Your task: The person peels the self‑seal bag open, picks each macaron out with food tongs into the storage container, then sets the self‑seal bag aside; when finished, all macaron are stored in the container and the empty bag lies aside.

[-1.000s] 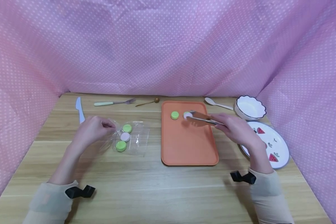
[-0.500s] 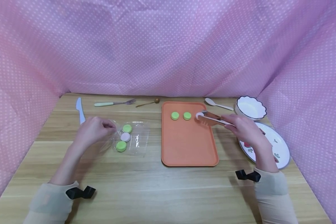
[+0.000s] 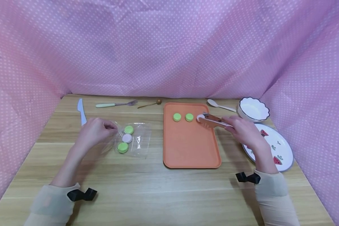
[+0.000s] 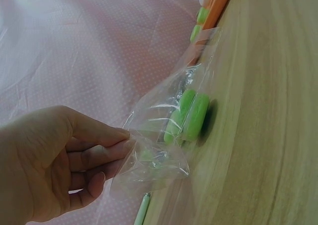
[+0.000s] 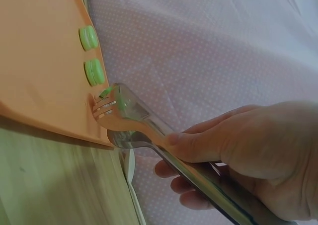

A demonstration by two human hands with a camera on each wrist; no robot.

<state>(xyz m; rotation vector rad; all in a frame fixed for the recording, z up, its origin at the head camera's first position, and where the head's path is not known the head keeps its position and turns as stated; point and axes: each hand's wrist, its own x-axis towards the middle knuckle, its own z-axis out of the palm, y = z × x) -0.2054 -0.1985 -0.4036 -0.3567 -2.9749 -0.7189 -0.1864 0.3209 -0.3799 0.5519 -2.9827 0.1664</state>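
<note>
My left hand (image 3: 95,133) pinches the edge of a clear plastic bag (image 4: 149,160) between thumb and fingertips. Inside the bag lie two green macarons (image 3: 123,147) with a pale pink macaron (image 3: 127,138) between them. My right hand (image 3: 244,130) holds metal tongs (image 5: 171,158), thumb on one side and fingers curled on the other. At the tongs' tips is another pale pink macaron (image 3: 200,117), at the upper right of an orange tray (image 3: 190,147); whether the tips still squeeze it, I cannot tell. Two green macarons (image 3: 189,117) sit left of it in a row.
Along the back lie a pale blue knife (image 3: 80,110), a fork (image 3: 113,104), a small gold spoon (image 3: 149,104) and a white spoon (image 3: 220,105). At the right stand a scalloped white bowl (image 3: 253,110) and a patterned plate (image 3: 283,150), partly under my right forearm.
My right hand carried the pink macaron rightward with the tongs, from over the second green macaron to its right side, then shifted slightly left. My left hand and the bag stayed put.
</note>
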